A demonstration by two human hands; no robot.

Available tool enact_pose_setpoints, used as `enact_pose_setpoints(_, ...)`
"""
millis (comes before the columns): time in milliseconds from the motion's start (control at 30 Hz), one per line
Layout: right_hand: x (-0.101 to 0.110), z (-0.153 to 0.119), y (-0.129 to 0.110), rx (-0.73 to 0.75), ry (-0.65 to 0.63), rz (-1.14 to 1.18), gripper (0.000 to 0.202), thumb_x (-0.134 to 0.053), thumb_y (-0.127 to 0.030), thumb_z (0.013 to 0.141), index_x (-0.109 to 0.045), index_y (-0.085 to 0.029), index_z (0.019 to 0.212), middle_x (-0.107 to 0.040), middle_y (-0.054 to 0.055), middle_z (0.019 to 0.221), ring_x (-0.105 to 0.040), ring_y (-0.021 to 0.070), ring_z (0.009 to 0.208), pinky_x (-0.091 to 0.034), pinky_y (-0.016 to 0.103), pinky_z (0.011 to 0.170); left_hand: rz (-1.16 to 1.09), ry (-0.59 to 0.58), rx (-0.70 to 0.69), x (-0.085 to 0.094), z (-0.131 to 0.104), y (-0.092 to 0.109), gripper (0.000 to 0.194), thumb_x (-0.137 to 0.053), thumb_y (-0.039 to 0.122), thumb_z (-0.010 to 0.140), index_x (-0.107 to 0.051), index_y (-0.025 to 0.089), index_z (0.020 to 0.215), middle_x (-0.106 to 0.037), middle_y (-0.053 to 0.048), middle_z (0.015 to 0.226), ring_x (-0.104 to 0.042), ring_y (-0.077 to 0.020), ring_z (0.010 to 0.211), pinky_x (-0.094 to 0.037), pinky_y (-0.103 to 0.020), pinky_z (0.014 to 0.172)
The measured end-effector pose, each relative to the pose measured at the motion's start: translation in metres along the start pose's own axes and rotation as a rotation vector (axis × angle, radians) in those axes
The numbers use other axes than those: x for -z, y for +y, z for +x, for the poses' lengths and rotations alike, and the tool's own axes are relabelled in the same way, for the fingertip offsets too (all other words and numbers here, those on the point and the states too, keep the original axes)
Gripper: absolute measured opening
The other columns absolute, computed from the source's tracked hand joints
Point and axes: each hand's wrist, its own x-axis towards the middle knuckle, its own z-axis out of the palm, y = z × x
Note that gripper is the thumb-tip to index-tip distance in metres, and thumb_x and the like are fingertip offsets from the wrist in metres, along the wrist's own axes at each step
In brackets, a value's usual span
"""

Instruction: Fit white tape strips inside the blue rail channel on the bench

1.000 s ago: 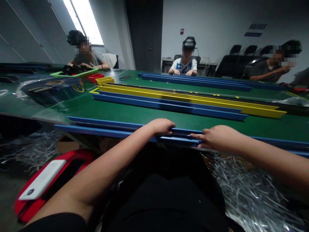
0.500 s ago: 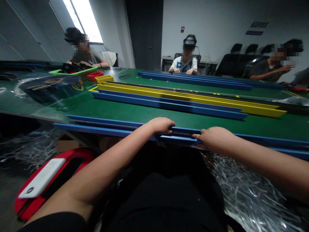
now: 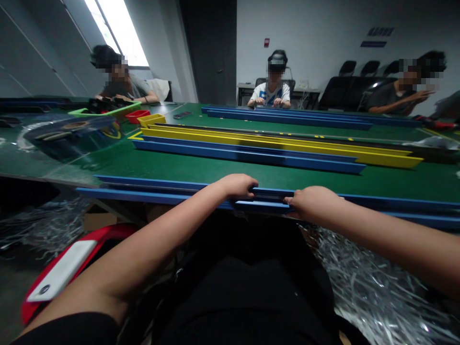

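Observation:
A long blue channel-shaped strip (image 3: 136, 194) lies along the near edge of the green table, with a dark groove between its two raised walls. My left hand (image 3: 240, 186) is closed over the strip near its middle, fingers curled down into the groove. A short gap to the right, my right hand (image 3: 312, 200) is closed on the same strip, its thumb and fingertips at the groove and near wall. Whether a smaller piece sits between the fingers I cannot make out. Beyond my hands lie another blue strip (image 3: 201, 150) and a yellow strip (image 3: 381, 157).
More blue strips (image 3: 287, 119) lie at the far side. A yellow bin (image 3: 153, 120), a red bin (image 3: 137, 116) and a green tray (image 3: 122, 110) stand left, behind clear film (image 3: 72, 136). Three people sit around the table. Shredded silvery strands (image 3: 381, 282) lie below, right.
The view has shifted slightly, so the table and people appear a little further left. Both hands keep nearly the same place and grip on the strip.

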Motion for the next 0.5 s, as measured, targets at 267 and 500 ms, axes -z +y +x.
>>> enact_pose_setpoints(267, 0.0, -0.002, -0.002, -0.008, 0.023, 0.012, 0.04, -0.051, -0.046, 0.089, -0.072, -0.017, 0.106, -0.071, 0.014, 0.08, -0.067, 0.0244, 0.067, -0.042, 0.032, 0.055, 0.056, -0.03, 0.027, 0.006, 0.01, 0.015, 0.026, -0.057, 0.039, 0.078, -0.071, 0.024, 0.093, -0.073, -0.007, 0.089, -0.066, -0.022, 0.076, -0.041, -0.029, 0.059)
enact_pose_setpoints(500, 0.003, -0.003, -0.002, -0.009, -0.01, 0.022, 0.037, -0.053, -0.042, 0.089, -0.072, -0.016, 0.108, -0.071, 0.017, 0.085, -0.068, 0.0268, 0.069, -0.045, 0.034, 0.058, 0.081, 0.016, -0.055, 0.002, 0.032, 0.042, 0.027, -0.052, 0.04, 0.083, -0.071, 0.024, 0.094, -0.073, -0.007, 0.092, -0.067, -0.0237, 0.08, -0.042, -0.03, 0.06)
